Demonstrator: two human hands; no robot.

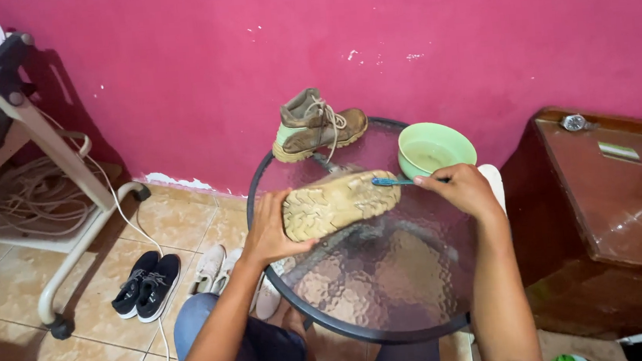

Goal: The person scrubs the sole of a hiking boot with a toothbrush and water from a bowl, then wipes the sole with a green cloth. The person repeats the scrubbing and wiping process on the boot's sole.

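Two pairs of shoes lay on the tiled floor at the left: a black pair (147, 285) beside the foot of a metal stand (60, 166), and a pale pair (218, 266) partly under the edge of a round glass table (391, 289). A white cord (121, 211) trailed down across the tiles near the stand. Just right of the pale pair, the person's left hand (270, 230) was closed around the heel end of a tan boot (338, 202), which was tipped up over the table with its lugged sole facing the camera. Behind it, at the far rim of the table by the pink wall, a second boot (317, 127) of the same kind stood upright, its laces hanging loose. The right hand (465, 189) was clamped on the handle of a blue toothbrush (396, 181), whose head touched the toe end of the upturned sole. A light green bowl (435, 148) sat on the table just behind that hand. Farther right stood a dark wooden cabinet (613, 211), with a wristwatch (574, 122) lying on its top near the wall.
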